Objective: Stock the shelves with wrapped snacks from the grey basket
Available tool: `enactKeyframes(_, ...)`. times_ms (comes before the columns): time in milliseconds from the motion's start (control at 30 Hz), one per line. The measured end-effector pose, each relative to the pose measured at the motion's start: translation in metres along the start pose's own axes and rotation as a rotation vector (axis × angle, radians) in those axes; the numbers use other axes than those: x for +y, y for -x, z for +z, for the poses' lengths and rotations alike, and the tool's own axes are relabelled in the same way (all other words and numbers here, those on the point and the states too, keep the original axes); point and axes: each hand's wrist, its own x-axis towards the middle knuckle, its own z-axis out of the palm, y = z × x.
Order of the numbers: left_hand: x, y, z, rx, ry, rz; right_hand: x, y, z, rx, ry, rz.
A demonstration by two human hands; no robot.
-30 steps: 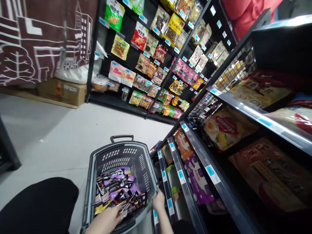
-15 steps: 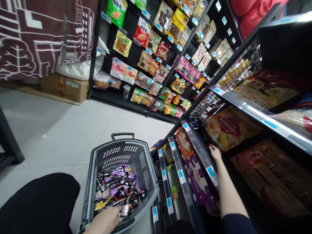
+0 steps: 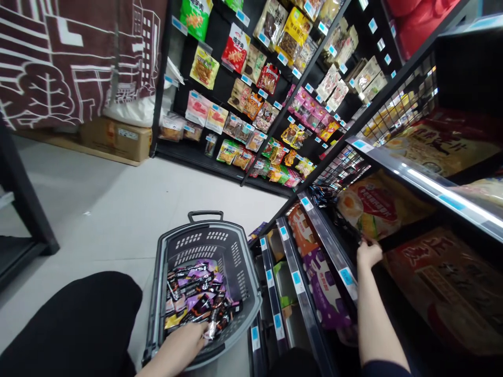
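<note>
A grey shopping basket stands on the floor, with many small shiny snack packets in black, purple and yellow inside. Over its near side is my left hand, fingers curled against the packets at the near end; what they grip is hidden. To the right, my right hand reaches into a shelf, its fingers pinched together on something dark that I cannot make out. Beyond its fingertips lie more small dark packets, close to a large bag with a red label.
Shelf edges with blue price tags run between basket and right arm. Purple and orange packages sit on a lower shelf. Across the aisle stands a rack of hanging snack bags. A cardboard box and a dark table leg are at left.
My right hand has drawn back slightly from the dark packets, its fingers now bunched. My left hand stays at the basket's near side. The whole view has shifted a little.
</note>
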Motion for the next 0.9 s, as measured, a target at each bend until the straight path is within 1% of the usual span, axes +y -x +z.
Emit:
enactKeyframes(67,0.000,-0.002,0.000,0.022,0.054,-0.003,-0.012,0.021,-0.025,0.105,-0.101,-0.049)
enactKeyframes(133,0.001,-0.005,0.000,0.046,0.171,0.019,-0.022,0.055,-0.050,0.178,-0.311,-0.096)
enactKeyframes(200,0.006,-0.006,-0.002,0.048,0.380,0.059,-0.028,0.103,-0.069,0.150,-0.521,-0.070)
enactKeyframes(267,0.014,-0.003,-0.007,-0.012,0.704,0.100,-0.030,0.158,-0.080,0.002,-0.676,0.028)
enactKeyframes(300,0.018,0.000,-0.010,-0.070,0.907,0.128,-0.030,0.187,-0.082,-0.112,-0.735,0.084)
enactKeyframes(367,0.026,0.007,-0.016,-0.186,1.295,0.244,-0.028,0.241,-0.083,-0.377,-0.809,0.164)
enactKeyframes(400,0.030,0.010,-0.018,-0.215,1.424,0.297,-0.026,0.265,-0.081,-0.513,-0.824,0.178)
enactKeyframes(433,0.032,0.012,-0.019,-0.226,1.496,0.315,-0.023,0.287,-0.078,-0.631,-0.829,0.182)
enactKeyframes(500,0.034,0.015,-0.019,-0.181,1.504,0.251,-0.014,0.319,-0.072,-0.796,-0.831,0.194)
enactKeyframes(533,0.033,0.015,-0.018,-0.143,1.467,0.196,-0.009,0.331,-0.068,-0.849,-0.825,0.215)
enactKeyframes(600,0.031,0.013,-0.014,-0.067,1.367,0.107,0.003,0.348,-0.061,-0.897,-0.808,0.290)
enactKeyframes(667,0.029,0.012,-0.009,-0.029,1.279,0.070,0.013,0.359,-0.055,-0.892,-0.810,0.386)
enactKeyframes(767,0.029,0.009,-0.004,-0.021,1.190,0.051,0.024,0.373,-0.049,-0.861,-0.866,0.508)
enactKeyframes(900,0.030,0.009,-0.003,-0.005,1.127,0.013,0.030,0.386,-0.043,-0.821,-0.871,0.578)
